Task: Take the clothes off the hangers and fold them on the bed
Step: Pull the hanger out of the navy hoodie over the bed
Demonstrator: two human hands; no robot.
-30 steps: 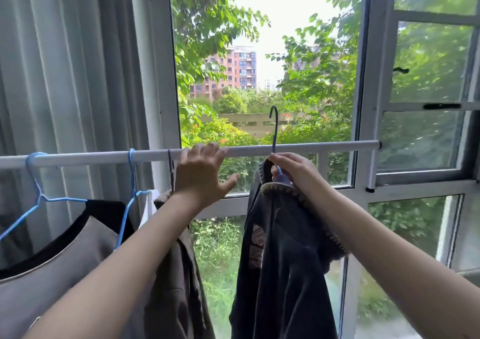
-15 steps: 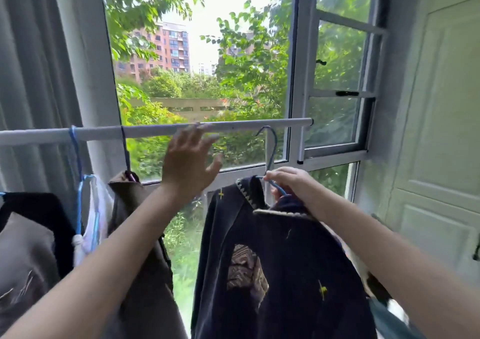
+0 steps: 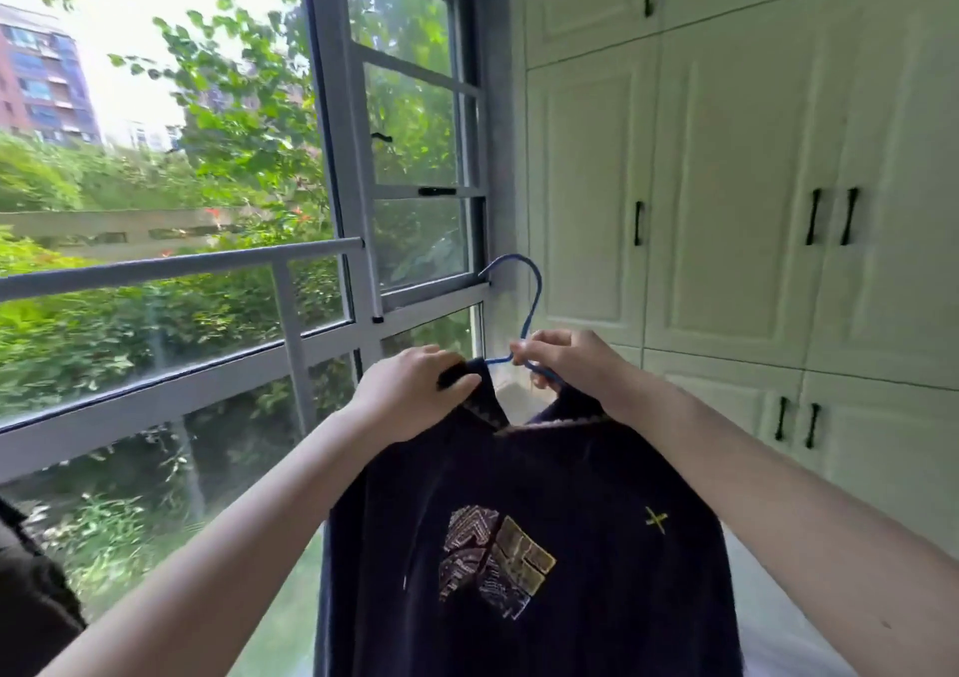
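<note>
1. Dark navy garment (image 3: 524,547): hangs on a blue wire hanger (image 3: 526,308), held up in the air in front of the person, between the window and the wardrobe. Patterned trim at the V-shaped collar; an embroidered patch on the chest and a small yellow cross to the right of the patch.
2. Hanger: hook rises above the garment's collar, free of any rail; its shoulders run down into the neck opening.
3. Right hand (image 3: 568,365): arm stretched forward, fingers pinching the hanger wire just below the hook, above the right side of the collar.
4. Left hand (image 3: 415,391): arm stretched forward, fingers and thumb curled round the left collar edge of the garment, just left of the hanger neck.
5. Garment relative to grips: the body drapes straight down below both hands, its hem out of frame.
6. White rail (image 3: 181,266): horizontal, left of the garment, before the window (image 3: 405,131).
7. Cream wardrobe doors (image 3: 726,183): right of and behind the garment, with black handles.
8. Another dark cloth (image 3: 31,598): far left of the garment, at the frame edge.
</note>
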